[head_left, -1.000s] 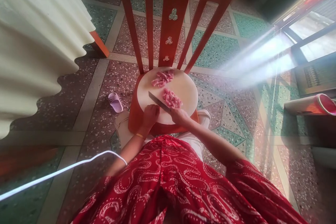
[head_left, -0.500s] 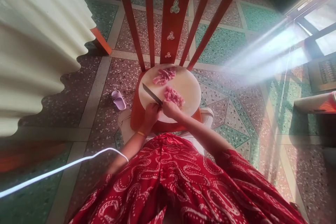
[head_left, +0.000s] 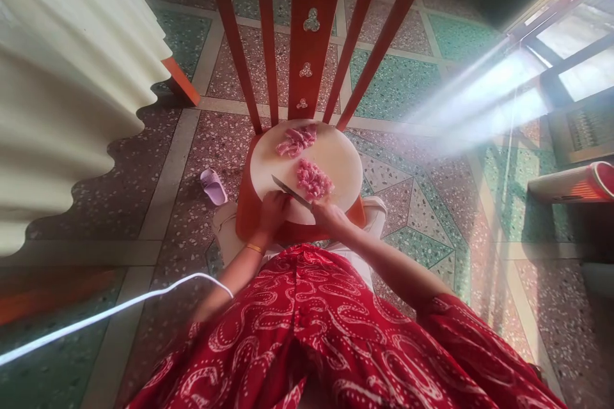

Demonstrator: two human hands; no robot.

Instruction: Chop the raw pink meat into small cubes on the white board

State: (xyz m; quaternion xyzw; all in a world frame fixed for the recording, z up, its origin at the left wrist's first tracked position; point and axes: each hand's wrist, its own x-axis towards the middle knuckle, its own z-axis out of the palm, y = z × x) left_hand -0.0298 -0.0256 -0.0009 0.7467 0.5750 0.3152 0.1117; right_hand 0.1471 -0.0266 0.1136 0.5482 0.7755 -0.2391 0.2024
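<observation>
**Meat on board: one heap chopped, one heap uncut**

Slipper (head_left: 212, 186), single, lilac, lies on the terrazzo floor left of the chair (head_left: 307, 25). A round pale cutting board (head_left: 336, 156) rests on the chair seat.

Left hand (head_left: 273, 209) sits at the board's near left edge, fingers curled under; whether they press anything cannot be told. One knife (head_left: 291, 192) lies slanted across the board's near side, tip to the left, blade just beside the nearer meat. Right hand (head_left: 330, 216) is closed round the knife handle, fingers wrapped tight.

Count: two heaps of pink meat. The chopped heap (head_left: 314, 180) lies mid-board, right of the blade, cut into small bits. The strips (head_left: 296, 140) lie at the far edge, near the chair back, long and uncut.

Judgement: roughly half done; the far strips remain to be cut.
</observation>
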